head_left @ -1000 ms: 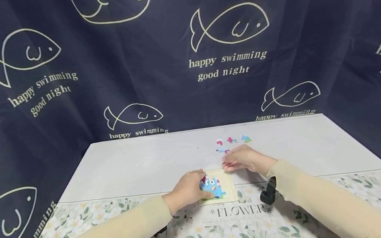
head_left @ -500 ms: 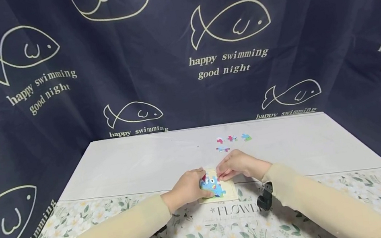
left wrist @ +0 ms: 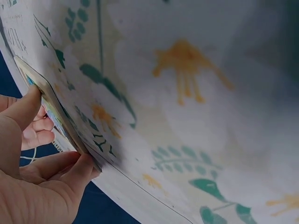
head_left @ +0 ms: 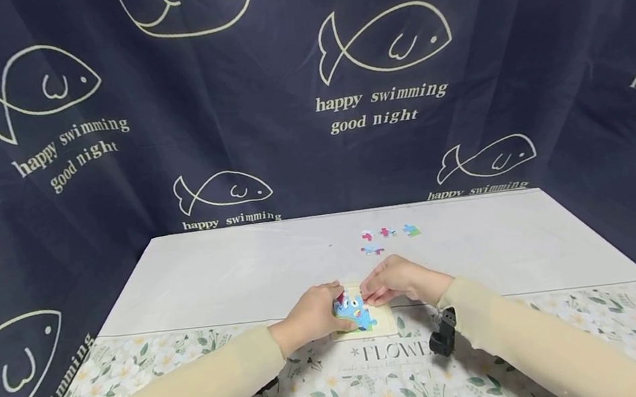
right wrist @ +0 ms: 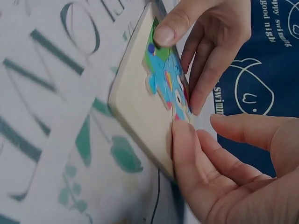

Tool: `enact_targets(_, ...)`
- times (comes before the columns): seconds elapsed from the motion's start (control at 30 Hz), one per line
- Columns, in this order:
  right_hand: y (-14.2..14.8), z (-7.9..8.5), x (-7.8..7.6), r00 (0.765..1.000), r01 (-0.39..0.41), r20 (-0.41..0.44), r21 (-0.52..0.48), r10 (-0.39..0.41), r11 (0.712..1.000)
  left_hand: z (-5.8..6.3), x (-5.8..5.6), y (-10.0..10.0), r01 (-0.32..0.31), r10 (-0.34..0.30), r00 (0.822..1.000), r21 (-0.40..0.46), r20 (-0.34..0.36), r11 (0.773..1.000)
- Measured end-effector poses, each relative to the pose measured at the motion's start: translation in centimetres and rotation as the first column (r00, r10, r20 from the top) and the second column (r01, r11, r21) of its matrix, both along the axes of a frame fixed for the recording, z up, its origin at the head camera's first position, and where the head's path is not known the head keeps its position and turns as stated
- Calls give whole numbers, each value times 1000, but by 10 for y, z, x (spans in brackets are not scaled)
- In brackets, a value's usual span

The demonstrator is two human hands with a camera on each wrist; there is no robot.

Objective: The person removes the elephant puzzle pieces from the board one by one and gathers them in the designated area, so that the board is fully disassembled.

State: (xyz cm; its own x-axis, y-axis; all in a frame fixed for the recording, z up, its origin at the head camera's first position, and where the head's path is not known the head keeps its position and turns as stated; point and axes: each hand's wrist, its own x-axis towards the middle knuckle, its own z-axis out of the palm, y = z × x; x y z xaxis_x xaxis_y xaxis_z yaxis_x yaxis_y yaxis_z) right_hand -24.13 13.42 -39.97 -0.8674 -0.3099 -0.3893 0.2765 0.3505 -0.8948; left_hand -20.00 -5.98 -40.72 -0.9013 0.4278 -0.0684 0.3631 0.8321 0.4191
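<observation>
A cartoon jigsaw [head_left: 360,316] is lying at lower centre.
Left hand [head_left: 312,314] is gripping its wooden tray [head_left: 382,326]; right hand [head_left: 400,278] is touching it, whether pinching I cannot tell.

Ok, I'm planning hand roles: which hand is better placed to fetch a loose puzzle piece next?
Probably the right hand: in the head view it is nearer the loose pieces, while the left hand holds the tray, thumb over the joined pieces.
</observation>
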Motion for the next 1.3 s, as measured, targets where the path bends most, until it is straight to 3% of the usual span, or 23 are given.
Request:
enact_targets(0.27, -6, 5, 3, 998, 11, -65, 92, -5, 996, -1, 1, 0, 10, -10, 1000, 15, -6, 1000)
enact_targets(0.53, -8, 1, 5, 997, 79, 19, 43, -79, 996, 1, 1, 0, 10, -11, 1000, 42, 2, 999)
enact_targets(0.67, -9, -5, 6, 996, 87, 18, 32, -88, 996, 0, 2, 0, -1, 0, 1000, 45, 1, 999)
enact_targets(1.0, -7, -6, 5, 999, 41, 0, 79, -41, 996, -2, 2, 1, -6, 6, 1000, 45, -14, 999)
enact_targets(1.3, -4, -7, 4, 1000, 10, 19, 18, -10, 1000, 0, 4, 0, -11, 12, 1000, 57, -7, 998)
